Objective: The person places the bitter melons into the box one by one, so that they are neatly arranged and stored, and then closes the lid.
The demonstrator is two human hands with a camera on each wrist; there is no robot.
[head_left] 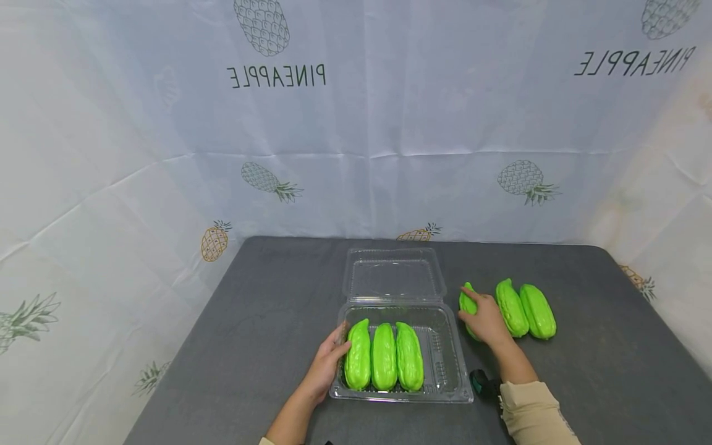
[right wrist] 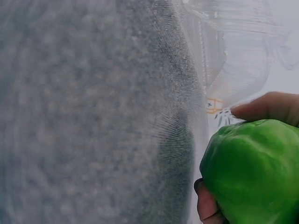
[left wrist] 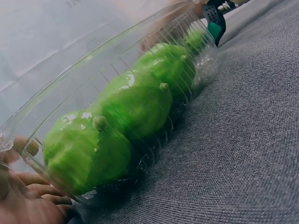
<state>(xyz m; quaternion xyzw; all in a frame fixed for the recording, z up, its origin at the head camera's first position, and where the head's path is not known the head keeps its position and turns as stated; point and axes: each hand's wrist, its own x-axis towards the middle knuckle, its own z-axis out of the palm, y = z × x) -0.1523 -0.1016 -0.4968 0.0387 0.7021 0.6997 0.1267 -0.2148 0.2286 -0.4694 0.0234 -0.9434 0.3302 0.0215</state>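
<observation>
My left hand (head_left: 323, 364) grips the left side of a clear plastic clamshell box (head_left: 447, 358), thumb over the rim and fingers outside the wall. Three glossy, lumpy green bitter melons (head_left: 384, 357) lie side by side in the left part of its base. Through the wall, the left wrist view shows their stem ends, with the nearest bitter melon (left wrist: 86, 154) beside my fingers. To the right of the box, my right hand (head_left: 486, 318) holds another bitter melon (right wrist: 254, 168) between thumb and fingers. Its middle is partly hidden by the hand in the head view.
Two more bitter melons (head_left: 538, 311) lie on the dark grey table (head_left: 267, 321), just right of my right hand. The hinged lid (head_left: 394, 275) lies open behind the box base. A pineapple-print cloth (head_left: 378, 123) hangs behind the table.
</observation>
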